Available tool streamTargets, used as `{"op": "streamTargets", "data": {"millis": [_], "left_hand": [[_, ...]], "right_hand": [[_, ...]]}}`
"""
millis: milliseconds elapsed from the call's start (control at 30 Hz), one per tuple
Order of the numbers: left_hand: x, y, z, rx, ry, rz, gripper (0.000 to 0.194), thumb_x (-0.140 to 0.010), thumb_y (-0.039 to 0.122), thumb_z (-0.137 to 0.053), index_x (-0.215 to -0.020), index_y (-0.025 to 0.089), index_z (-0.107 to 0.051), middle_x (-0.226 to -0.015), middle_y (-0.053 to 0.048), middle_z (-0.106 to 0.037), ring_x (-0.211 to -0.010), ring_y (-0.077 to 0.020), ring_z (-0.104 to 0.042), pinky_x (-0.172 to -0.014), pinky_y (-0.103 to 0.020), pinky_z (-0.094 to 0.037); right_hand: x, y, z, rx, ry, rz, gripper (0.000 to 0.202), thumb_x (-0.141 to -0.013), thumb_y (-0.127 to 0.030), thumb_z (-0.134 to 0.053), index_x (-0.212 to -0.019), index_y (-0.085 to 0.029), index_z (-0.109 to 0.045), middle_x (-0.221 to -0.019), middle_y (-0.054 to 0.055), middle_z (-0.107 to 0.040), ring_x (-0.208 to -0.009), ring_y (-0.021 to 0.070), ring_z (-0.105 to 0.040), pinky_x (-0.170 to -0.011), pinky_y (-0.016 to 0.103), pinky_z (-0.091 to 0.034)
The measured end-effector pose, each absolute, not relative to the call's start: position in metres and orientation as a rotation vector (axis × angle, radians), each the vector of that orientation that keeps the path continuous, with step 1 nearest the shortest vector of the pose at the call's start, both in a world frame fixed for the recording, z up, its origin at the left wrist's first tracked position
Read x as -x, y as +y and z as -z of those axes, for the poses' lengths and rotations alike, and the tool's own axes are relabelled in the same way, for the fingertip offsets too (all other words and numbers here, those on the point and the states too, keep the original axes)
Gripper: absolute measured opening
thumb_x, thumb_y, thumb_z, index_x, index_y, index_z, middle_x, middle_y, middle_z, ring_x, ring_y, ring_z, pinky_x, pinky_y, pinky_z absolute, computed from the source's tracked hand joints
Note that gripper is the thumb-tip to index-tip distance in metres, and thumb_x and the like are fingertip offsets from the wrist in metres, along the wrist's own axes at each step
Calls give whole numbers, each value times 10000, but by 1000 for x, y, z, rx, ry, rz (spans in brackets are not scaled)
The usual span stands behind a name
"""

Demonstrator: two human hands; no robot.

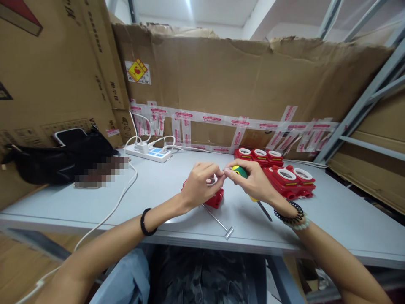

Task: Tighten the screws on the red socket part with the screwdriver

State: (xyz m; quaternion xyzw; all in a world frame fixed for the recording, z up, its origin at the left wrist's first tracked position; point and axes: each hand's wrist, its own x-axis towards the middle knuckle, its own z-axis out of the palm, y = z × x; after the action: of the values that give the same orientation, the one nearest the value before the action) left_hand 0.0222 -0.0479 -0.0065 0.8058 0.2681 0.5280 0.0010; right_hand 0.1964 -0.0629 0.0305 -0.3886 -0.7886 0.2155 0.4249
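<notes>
Both hands meet over the middle of the grey worktop [95,198]. The left hand [200,184] is curled shut on a red plastic part [217,197], which sits just under the palm and touches or hangs barely above the worktop; which of the two cannot be told. The right hand [253,181] is closed around a screwdriver [249,185] with a green and yellow handle, its dark shaft slanting down to the near right below the wrist. The fingertips of the two hands touch over a small pale piece too tiny to make out. A thin metal T-shaped tool [218,220] lies on the worktop just near of the red part. To the far right stands a cluster of red parts with white rings [278,171]. At the far left lie a black bag [60,158] and a white power strip [150,153] with a white cable [117,202] trailing off the near edge. A taped cardboard wall [237,80] stands along the far side.
</notes>
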Motion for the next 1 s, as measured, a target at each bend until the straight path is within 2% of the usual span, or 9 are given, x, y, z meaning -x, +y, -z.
{"op": "streamTargets", "data": {"millis": [233,333,433,533,633,700,833,1000], "left_hand": [[-21,-50,8,-2559,851,-1597,164,-870,239,-538,-718,177,-531,-688,34,-611,-609,-103,-531,-686,-302,-328],[-14,-47,1,-2548,728,-1552,75,-838,254,-571,-820,183,-559,-797,-1,-630,-733,-141,-566,-745,-312,-373],[3,-35,-8,-2589,630,-1428,241,-812,278,-583,-1028,176,-554,-1019,-66,-618,-965,-199,-554,-868,-345,-406],[22,-17,-12,-2697,689,-936,448,-785,349,-632,-1198,219,-514,-1249,-73,-544,-1180,-254,-460,-1013,-409,-332],[36,-2,-7,-2559,680,-454,634,-712,447,-704,-1264,228,-482,-1250,-71,-553,-1098,-255,-538,-927,-356,-417],[40,3,-4,-2451,668,-351,679,-681,465,-731,-1263,223,-479,-1190,-59,-593,-1022,-236,-581,-862,-316,-448],[43,8,-3,-2398,685,-387,654,-652,474,-756,-1200,221,-503,-1142,-49,-614,-998,-228,-587,-839,-306,-452],[60,15,-7,-2484,770,-508,607,-667,503,-731,-1150,213,-505,-1095,-58,-616,-959,-235,-584,-815,-332,-458]], "right_hand": [[-197,-62,-30,969,-1923,-722,232,-795,-385,-625,-796,-153,-617,-550,-45,-501,-415,58,-422,-401,196,-326],[-198,-63,-32,1004,-1899,-860,266,-787,-420,-623,-783,-154,-606,-584,-46,-492,-386,45,-416,-352,187,-310],[-200,-61,-34,1056,-1851,-995,295,-799,-445,-598,-796,-151,-621,-609,-48,-478,-354,35,-399,-309,183,-298],[-203,-58,-34,1045,-1813,-1092,304,-797,-454,-596,-774,-152,-621,-609,-47,-478,-349,30,-383,-289,178,-300],[-207,-54,-33,1014,-1774,-1176,273,-764,-435,-642,-749,-169,-584,-607,-39,-529,-372,41,-383,-280,172,-311],[-208,-54,-33,1011,-1781,-1211,256,-748,-413,-664,-744,-177,-563,-616,-30,-567,-387,47,-394,-284,167,-318],[-207,-59,-36,1029,-1831,-1229,253,-739,-399,-676,-743,-171,-566,-625,-15,-601,-382,44,-402,-294,164,-320],[-204,-59,-31,1079,-1868,-1164,235,-739,-376,-681,-754,-151,-615,-572,-34,-550,-357,37,-412,-301,160,-302]]}}
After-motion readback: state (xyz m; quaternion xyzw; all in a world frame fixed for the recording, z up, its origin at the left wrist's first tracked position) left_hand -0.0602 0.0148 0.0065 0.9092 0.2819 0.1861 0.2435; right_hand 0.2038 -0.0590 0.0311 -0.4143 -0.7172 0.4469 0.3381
